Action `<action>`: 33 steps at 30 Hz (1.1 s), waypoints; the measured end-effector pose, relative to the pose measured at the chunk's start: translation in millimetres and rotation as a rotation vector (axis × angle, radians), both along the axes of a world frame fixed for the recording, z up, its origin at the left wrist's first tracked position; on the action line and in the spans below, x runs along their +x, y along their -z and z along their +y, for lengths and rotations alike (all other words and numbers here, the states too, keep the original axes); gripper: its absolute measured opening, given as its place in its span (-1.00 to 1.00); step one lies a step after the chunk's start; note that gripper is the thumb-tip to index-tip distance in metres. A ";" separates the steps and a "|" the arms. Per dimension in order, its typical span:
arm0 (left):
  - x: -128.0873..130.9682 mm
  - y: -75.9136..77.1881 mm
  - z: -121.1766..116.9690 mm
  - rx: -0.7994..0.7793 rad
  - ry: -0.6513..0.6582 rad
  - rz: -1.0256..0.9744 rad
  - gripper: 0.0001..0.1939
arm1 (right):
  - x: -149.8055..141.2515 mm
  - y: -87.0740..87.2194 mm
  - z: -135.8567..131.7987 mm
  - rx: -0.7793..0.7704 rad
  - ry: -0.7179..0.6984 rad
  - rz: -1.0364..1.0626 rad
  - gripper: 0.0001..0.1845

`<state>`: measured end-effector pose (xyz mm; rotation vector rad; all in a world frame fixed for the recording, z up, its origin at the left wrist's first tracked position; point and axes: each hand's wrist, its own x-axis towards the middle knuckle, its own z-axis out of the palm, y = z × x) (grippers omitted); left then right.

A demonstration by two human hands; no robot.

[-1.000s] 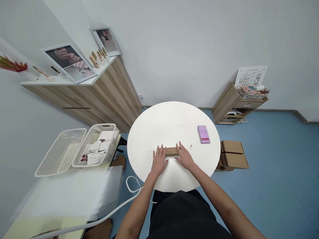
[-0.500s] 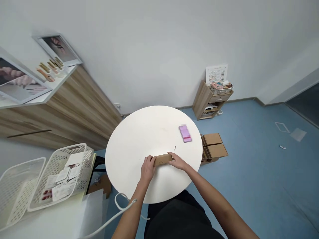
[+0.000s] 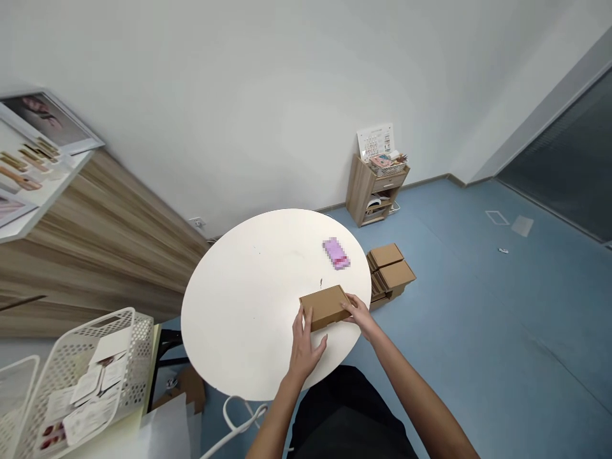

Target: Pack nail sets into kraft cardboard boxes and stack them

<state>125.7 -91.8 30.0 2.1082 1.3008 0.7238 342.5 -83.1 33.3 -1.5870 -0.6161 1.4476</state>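
A small kraft cardboard box [image 3: 325, 307] lies flat near the front of the round white table [image 3: 239, 312], its broad face up. My left hand [image 3: 305, 347] presses its fingers against the box's near left side. My right hand [image 3: 358, 315] grips the box's right end, with the fingers partly hidden behind it. Beyond the box, a little apart from both hands, lies a flat pink package [image 3: 336, 254], blurred so that its markings cannot be read. A tiny dark speck [image 3: 320, 282] marks the tabletop between them.
Two stacks of cardboard boxes [image 3: 389, 273] stand on the blue floor right of the table. A white perforated basket [image 3: 95, 376] holding papers sits at lower left. A wooden cabinet [image 3: 95, 255] runs along the left wall. A white cable [image 3: 234, 411] curves below the table.
The box has turned from showing a narrow side to lying with its broad face up, and it sits slightly nearer me. My head view has swung right, shifting the room leftward.
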 end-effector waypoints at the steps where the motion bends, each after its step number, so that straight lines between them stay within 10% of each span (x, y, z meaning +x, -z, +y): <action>1: 2.8 -0.3 -7.0 -0.056 -0.032 -0.046 -0.18 | 4.7 -0.1 -6.6 0.014 0.018 -0.009 -0.45; 7: 33.2 5.9 -17.8 -0.494 -0.168 -0.311 -0.41 | 44.6 -5.1 -35.7 0.064 0.086 -0.059 -0.34; 12: 95.6 9.2 6.8 -0.545 -0.104 -0.378 -0.46 | 109.0 6.8 -33.1 0.142 0.122 -0.223 -0.33; 24: 356.8 70.4 125.2 -0.580 -0.103 -0.377 -0.43 | 341.9 56.7 77.2 0.076 0.045 -0.534 -0.36; 33: 411.0 123.1 166.4 -0.780 -0.205 -0.316 -0.20 | 392.0 110.6 138.3 -0.071 -0.088 -0.547 -0.32</action>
